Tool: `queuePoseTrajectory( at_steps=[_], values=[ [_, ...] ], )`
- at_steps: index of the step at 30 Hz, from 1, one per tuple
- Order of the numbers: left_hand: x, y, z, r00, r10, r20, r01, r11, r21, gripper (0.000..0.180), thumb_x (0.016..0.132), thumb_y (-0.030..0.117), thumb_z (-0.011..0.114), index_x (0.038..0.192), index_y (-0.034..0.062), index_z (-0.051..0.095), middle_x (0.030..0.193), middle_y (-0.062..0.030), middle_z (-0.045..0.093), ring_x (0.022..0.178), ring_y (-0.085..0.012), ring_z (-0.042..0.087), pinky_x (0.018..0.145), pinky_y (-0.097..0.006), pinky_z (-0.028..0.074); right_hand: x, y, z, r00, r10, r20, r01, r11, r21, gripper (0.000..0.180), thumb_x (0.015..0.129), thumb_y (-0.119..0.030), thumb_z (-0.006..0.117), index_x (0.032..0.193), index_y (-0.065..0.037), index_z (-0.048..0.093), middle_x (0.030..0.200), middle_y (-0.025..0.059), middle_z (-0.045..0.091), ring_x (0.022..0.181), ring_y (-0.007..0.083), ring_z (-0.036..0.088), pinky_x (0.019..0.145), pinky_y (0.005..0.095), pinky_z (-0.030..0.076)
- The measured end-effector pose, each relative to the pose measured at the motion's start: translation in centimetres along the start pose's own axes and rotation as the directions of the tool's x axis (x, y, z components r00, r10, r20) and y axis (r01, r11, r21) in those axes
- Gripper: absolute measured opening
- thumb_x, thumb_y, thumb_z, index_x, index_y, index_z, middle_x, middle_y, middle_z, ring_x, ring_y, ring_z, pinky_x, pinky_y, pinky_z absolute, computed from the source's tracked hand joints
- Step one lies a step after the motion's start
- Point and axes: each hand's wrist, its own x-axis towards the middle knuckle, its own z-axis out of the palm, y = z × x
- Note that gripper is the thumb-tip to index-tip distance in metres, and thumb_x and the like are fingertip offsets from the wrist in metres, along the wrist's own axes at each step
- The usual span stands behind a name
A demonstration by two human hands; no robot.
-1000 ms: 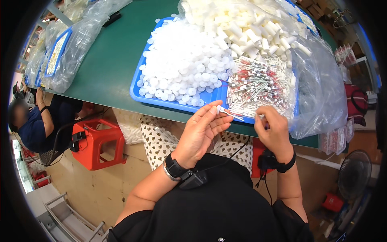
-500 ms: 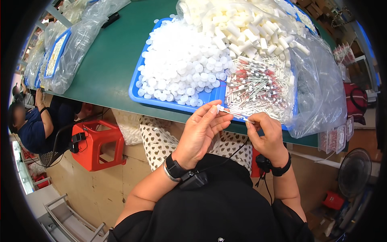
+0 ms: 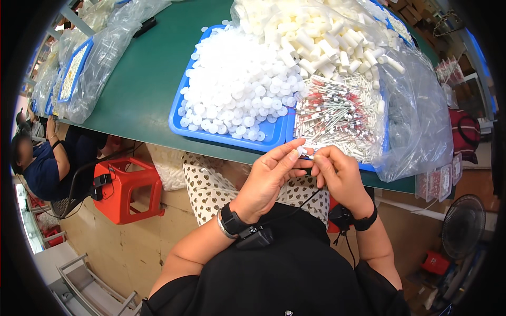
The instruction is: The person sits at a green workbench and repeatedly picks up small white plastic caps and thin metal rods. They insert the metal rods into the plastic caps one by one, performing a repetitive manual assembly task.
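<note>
My left hand is closed, thumb and forefinger pinching a small white plastic disc just off the table's front edge. Close beside it, my right hand pinches a thin white stick whose near end meets the disc; the fingers hide most of the stick. Behind the hands, a blue tray bears a heap of translucent white discs. To its right lies a pile of thin white sticks with red and grey parts.
A clear plastic bag drapes over the right side, beside cream foam cylinders at the back. The green table stretches left. A red stool stands at left, near a seated person. A fan is at right.
My right hand has moved left and in toward my left hand. My left hand has shifted slightly right and down. Less of the stick shows between them now.
</note>
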Motion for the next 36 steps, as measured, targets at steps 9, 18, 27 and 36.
queuePoseTrajectory(
  at_steps=[9,18,27,36],
  values=[
    [0.0,1.0,0.5,0.991,0.101,-0.088,-0.084,0.979,0.183,0.035,0.1,0.019,0.054,0.13,0.0013,0.055,0.113,-0.0064,0.065,0.097,-0.0094,0.061,0.08,-0.023,0.047,1.9,-1.9,-0.5,0.939,0.269,0.215,-0.31,0.931,0.191,0.031,0.103,-0.027,0.049,0.097,0.0,0.063,0.069,0.0034,0.062,0.048,0.007,0.053,0.046,0.0218,0.042],
    [0.4,1.2,-0.1,0.998,0.0,-0.063,-0.004,0.998,-0.064,0.035,0.102,0.023,0.05,0.127,-0.0013,0.053,0.106,-0.0114,0.065,0.088,-0.0137,0.064,0.081,-0.028,0.053,14.3,-0.1,-11.3,0.928,-0.361,-0.092,0.124,0.532,-0.837,0.017,0.086,-0.021,0.061,0.086,-0.006,0.069,0.081,0.015,0.069,0.076,0.0362,0.066,0.069,0.0442,0.051],
    [0.1,1.2,-0.7,0.997,-0.023,-0.079,0.02,0.999,-0.039,0.034,0.102,0.023,0.052,0.125,-0.0019,0.055,0.105,-0.0109,0.067,0.087,-0.0121,0.065,0.079,-0.025,0.053,17.0,1.3,-11.4,0.989,-0.146,0.026,0.085,0.413,-0.907,0.02,0.079,-0.025,0.063,0.08,-0.005,0.066,0.07,0.0152,0.066,0.071,0.0348,0.064,0.067,0.0453,0.049],
    [0.1,1.6,-0.4,0.996,0.085,-0.018,-0.086,0.996,-0.01,0.037,0.102,0.027,0.051,0.125,-0.0022,0.053,0.108,-0.0125,0.065,0.089,-0.0137,0.064,0.081,-0.028,0.053,10.8,-2.6,-11.3,0.823,-0.521,-0.228,0.296,0.734,-0.611,0.026,0.091,-0.018,0.061,0.11,0.0,0.059,0.091,0.0162,0.065,0.068,0.0263,0.062,0.063,0.0375,0.048]
  ],
)
